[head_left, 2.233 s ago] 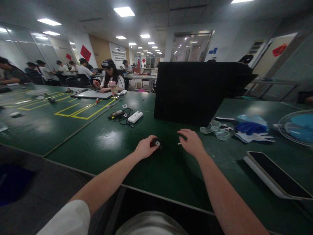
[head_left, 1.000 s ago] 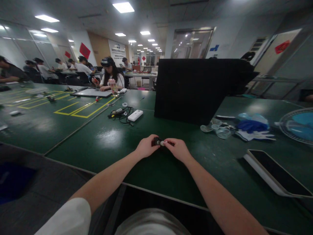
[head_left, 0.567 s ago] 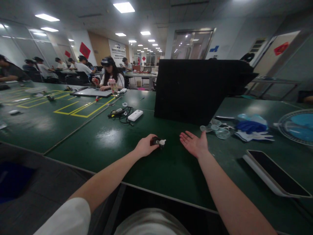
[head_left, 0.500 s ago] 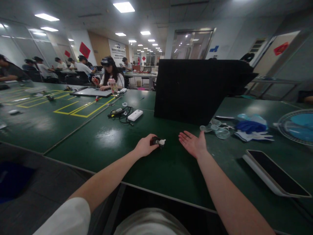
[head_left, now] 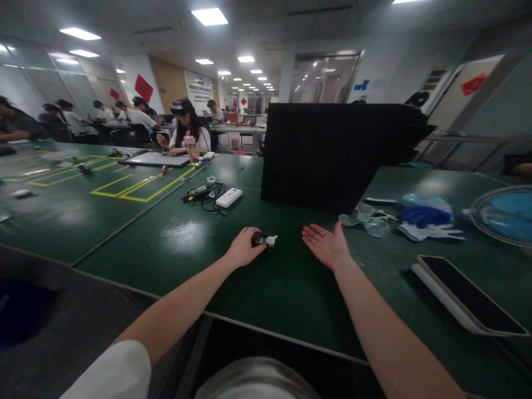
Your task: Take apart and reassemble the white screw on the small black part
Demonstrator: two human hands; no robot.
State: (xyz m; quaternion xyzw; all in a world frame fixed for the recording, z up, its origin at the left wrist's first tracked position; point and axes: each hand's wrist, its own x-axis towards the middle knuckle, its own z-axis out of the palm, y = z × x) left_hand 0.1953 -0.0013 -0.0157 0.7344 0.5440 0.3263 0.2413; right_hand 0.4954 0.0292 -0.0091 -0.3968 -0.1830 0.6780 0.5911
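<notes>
My left hand is closed round a small black object with a white spout-like end. It is held low over the green table; whether it touches the surface I cannot tell. The white end points right, toward my other hand, and my fingers cover much of the dark part. To the right, my right hand is open, palm up, fingers stretched out, with nothing in it. A gap of bare table lies between the two hands. Nearest to the right hand are several clear plastic cups.
A large black panel stands behind the hands. Left of it lie a white power bank-like block and black cables. Blue and white gloves, a round basket and a tablet-like device are on the right. A person sits across the table.
My left hand has shifted slightly left with the small black object in it. The right hand keeps its open, palm-up pose. The camera view has moved a little.
</notes>
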